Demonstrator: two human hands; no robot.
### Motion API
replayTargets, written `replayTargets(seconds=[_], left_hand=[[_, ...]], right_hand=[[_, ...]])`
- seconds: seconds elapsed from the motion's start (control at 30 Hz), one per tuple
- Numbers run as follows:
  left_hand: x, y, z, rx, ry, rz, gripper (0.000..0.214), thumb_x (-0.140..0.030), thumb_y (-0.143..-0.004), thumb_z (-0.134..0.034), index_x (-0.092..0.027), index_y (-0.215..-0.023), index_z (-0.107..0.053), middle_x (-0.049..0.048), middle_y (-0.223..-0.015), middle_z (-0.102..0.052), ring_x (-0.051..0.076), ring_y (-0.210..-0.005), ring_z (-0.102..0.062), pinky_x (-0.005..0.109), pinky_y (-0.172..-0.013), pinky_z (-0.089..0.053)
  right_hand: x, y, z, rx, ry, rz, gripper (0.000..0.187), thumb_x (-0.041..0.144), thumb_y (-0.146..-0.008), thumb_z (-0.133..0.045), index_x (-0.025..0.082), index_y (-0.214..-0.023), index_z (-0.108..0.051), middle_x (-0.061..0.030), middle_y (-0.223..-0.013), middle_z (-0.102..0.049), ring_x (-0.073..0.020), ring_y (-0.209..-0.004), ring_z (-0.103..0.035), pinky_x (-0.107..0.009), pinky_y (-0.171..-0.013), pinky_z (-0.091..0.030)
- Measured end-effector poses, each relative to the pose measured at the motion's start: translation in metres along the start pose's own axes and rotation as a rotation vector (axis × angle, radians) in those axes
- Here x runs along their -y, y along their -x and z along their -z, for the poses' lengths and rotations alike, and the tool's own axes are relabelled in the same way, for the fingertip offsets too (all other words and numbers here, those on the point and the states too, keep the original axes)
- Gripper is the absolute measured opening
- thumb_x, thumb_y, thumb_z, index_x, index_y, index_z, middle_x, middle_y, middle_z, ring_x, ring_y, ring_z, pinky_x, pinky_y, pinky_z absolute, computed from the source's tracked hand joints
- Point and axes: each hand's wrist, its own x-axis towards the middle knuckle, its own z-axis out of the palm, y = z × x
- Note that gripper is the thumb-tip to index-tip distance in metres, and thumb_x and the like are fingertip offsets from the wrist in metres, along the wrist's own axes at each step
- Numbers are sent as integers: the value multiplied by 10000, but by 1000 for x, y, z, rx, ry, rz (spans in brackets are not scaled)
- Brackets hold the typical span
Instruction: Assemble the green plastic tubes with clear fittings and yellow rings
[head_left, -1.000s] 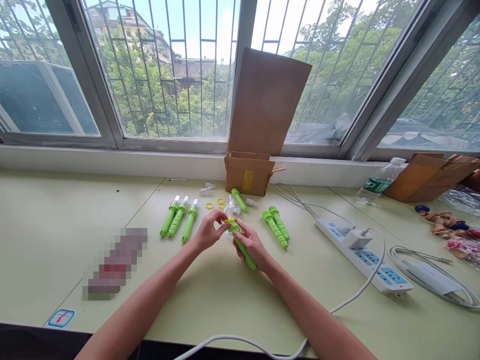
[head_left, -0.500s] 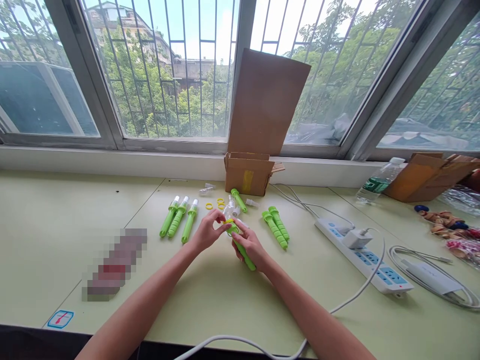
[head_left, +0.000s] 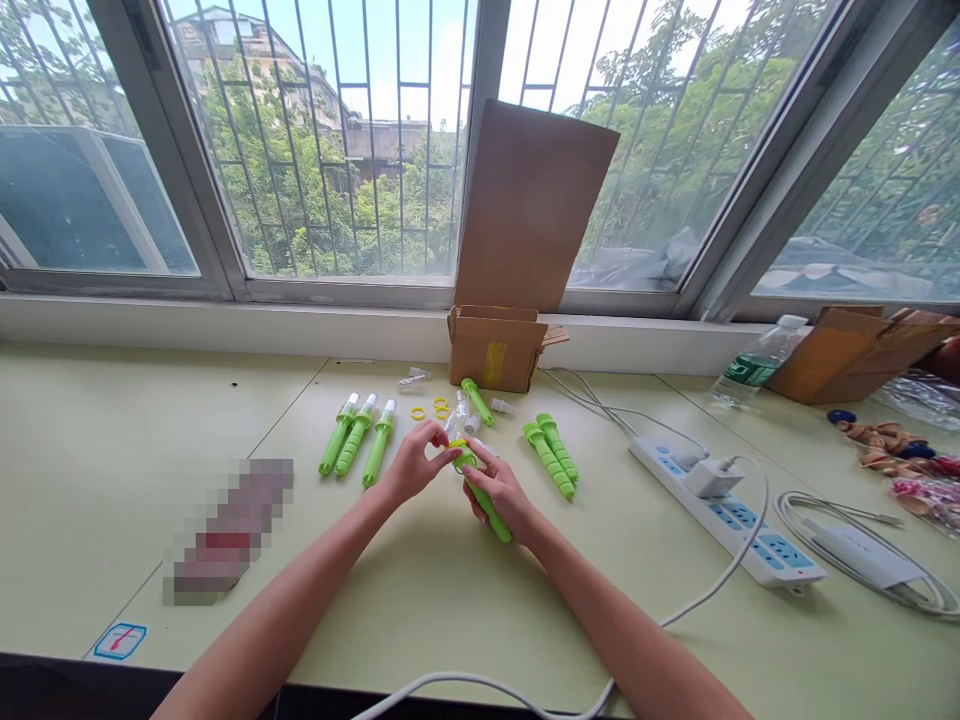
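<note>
My right hand [head_left: 504, 492] is wrapped round a light-green plastic tube [head_left: 496, 520], which slants with its wide end up and away from me. At that end, the thumb and finger of my left hand [head_left: 415, 463] pinch a yellow ring [head_left: 456, 443]. The fingers partly hide whether the ring is fully round the tube. Just beyond my hands lie clear plastic caps [head_left: 471, 423] and several loose yellow rings [head_left: 441, 404]. Another green tube [head_left: 480, 404] rests beside the caps. Left of my hands, three green tubes with clear caps [head_left: 358, 440] lie side by side.
Two green tubes [head_left: 552, 460] lie to the right. A cardboard box [head_left: 491, 348] stands against the window sill. Farther right are a white power strip [head_left: 727, 515] with cables, a water bottle [head_left: 759, 362] and a coiled cable [head_left: 862, 550]. A blurred patch [head_left: 229, 535] covers something at left.
</note>
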Motion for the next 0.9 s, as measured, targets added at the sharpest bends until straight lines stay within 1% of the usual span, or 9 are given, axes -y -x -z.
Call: replayTargets(seconds=[0.17, 0.3, 0.4, 0.53, 0.67, 0.9], left_hand=[[-3, -2, 0, -19, 10, -3, 229, -381, -819, -616, -183, -750, -524, 7, -764, -540, 140, -750, -511, 279, -688, -441], [-5, -2, 1, -21, 26, -15, 262, -405, -813, -617, -183, -732, -504, 2, -751, -526, 138, -734, -499, 276, -682, -434], [-4, -2, 0, -33, 26, -21, 267, -402, -816, -614, -185, -725, -489, 2, -753, -525, 139, -737, -499, 277, -690, -433], [-2, 0, -1, -33, 10, -32, 227, -383, -828, -604, -188, -763, -509, 14, -789, -541, 150, -775, -512, 287, -725, -437], [-2, 1, -2, -40, 12, -44, 205, -370, -833, -600, -190, -789, -515, 20, -806, -544, 155, -791, -516, 292, -744, -436], [-3, 0, -5, -47, 15, -12, 213, -356, -835, -595, -185, -757, -494, 12, -780, -532, 148, -768, -503, 288, -732, -429]], right_hand=[[1, 0, 0, 37, -83, -24, 777, 437, -781, -592, 210, -1447, -261, 68, -535, -519, -66, -308, -380, -173, -295, -302], [2, 1, 1, 68, -106, -34, 766, 426, -795, -586, 210, -1448, -251, 61, -539, -529, -69, -303, -387, -173, -294, -292], [2, 0, 2, 67, -94, -26, 773, 432, -791, -591, 209, -1449, -250, 62, -539, -527, -69, -301, -388, -173, -294, -291], [0, -1, 2, 55, -78, -17, 794, 443, -784, -595, 195, -1451, -243, 65, -533, -522, -70, -301, -390, -173, -292, -292], [0, -1, 2, 59, -90, -16, 774, 436, -796, -590, 198, -1449, -248, 60, -543, -530, -71, -309, -396, -175, -298, -301], [2, 0, 2, 85, -145, -30, 727, 400, -820, -578, 221, -1445, -255, 52, -552, -543, -70, -305, -397, -176, -301, -297]])
